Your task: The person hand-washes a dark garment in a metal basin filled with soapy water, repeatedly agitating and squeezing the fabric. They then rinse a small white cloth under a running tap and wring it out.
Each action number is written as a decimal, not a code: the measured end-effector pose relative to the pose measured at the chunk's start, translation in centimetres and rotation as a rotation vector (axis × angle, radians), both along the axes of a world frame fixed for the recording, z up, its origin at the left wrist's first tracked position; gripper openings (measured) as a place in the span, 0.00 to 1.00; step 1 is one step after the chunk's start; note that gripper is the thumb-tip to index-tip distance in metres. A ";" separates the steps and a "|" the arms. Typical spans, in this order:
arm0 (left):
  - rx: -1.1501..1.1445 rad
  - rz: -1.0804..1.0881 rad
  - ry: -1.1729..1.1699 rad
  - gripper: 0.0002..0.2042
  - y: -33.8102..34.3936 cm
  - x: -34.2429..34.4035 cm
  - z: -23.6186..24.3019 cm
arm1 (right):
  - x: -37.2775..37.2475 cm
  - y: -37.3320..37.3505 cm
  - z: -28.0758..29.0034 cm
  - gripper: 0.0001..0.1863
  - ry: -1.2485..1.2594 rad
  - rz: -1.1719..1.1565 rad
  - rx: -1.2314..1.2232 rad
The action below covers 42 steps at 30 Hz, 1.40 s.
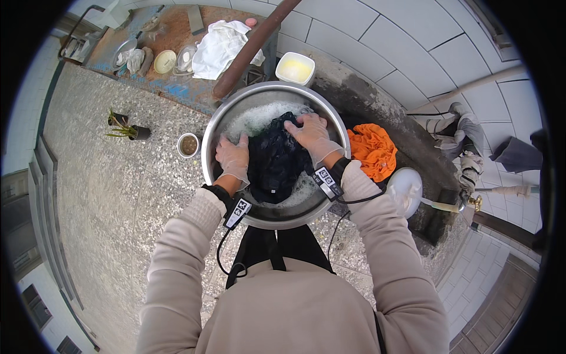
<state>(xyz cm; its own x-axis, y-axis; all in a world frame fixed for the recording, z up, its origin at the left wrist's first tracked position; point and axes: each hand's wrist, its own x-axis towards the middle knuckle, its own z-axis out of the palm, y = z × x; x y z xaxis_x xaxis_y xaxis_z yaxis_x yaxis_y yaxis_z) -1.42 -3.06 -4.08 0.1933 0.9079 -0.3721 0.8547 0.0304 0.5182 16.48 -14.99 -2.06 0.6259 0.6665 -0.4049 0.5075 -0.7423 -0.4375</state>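
A large steel basin [210, 144] holds foamy water and a soaked, bunched dark cloth [274, 162]. Both my hands wear clear plastic gloves and are inside the basin. My left hand [232, 156] is closed at the cloth's left edge, with its fingertips partly hidden. On the upper right of the cloth, my right hand [309, 134] has its bent fingers gripping the fabric. Just outside the basin's right rim lies a crumpled orange cloth [371, 150]. A black device with a cable is strapped to each of my wrists.
Behind stand a rusty board [165, 88] with dishes and white cloth [218, 50], a brown pipe [250, 53] and a square tub [295, 69]. Left are small plants [140, 133] and a cup [187, 145]. Right are a concrete trough, white plastic vessel [404, 192] and brass tap [474, 202].
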 end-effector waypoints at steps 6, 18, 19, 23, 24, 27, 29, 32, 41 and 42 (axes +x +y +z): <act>-0.550 0.453 -0.462 0.42 -0.6 0.8 -4.1 | -0.6 1.9 -1.8 0.48 0.238 -0.191 -0.010; -0.545 -0.166 -0.756 0.28 0.0 2.3 6.2 | -3.9 -0.2 2.5 0.25 0.244 -0.298 0.483; -0.110 -0.410 -0.506 0.27 -0.5 1.9 6.1 | -5.2 -0.9 3.2 0.22 0.009 -0.183 0.506; 0.501 -0.876 -0.255 0.27 -4.5 -1.8 4.5 | -8.9 -3.3 3.3 0.20 -0.429 0.058 0.405; 0.482 -0.920 -0.109 0.29 -5.2 -2.5 4.0 | -9.2 -3.9 2.8 0.24 -0.439 0.139 0.355; 0.454 -0.963 0.073 0.32 -5.6 -2.6 2.6 | -8.6 -3.9 0.8 0.27 -0.396 0.242 0.199; 0.333 -0.947 0.108 0.33 -4.6 -1.5 1.7 | -7.7 -2.8 -0.5 0.27 -0.386 0.265 0.148; 0.272 -0.929 0.269 0.33 -3.2 0.5 0.4 | -5.9 -1.1 -1.8 0.25 -0.335 0.295 0.040; -0.267 -0.762 0.057 0.36 2.4 4.4 -1.4 | -1.9 2.9 -2.1 0.18 -0.057 0.303 -0.039; -0.247 -0.739 0.005 0.34 2.7 4.6 -1.0 | -1.6 3.0 -1.6 0.16 0.014 0.243 -0.009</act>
<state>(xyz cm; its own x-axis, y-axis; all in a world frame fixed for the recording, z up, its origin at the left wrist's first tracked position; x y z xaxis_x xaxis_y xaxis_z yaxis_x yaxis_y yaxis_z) 3.18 -0.41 -5.05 0.7136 0.4347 -0.5494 0.7005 -0.4337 0.5667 14.88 -11.99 -3.69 0.4420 0.7929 -0.4196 0.6653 -0.6035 -0.4395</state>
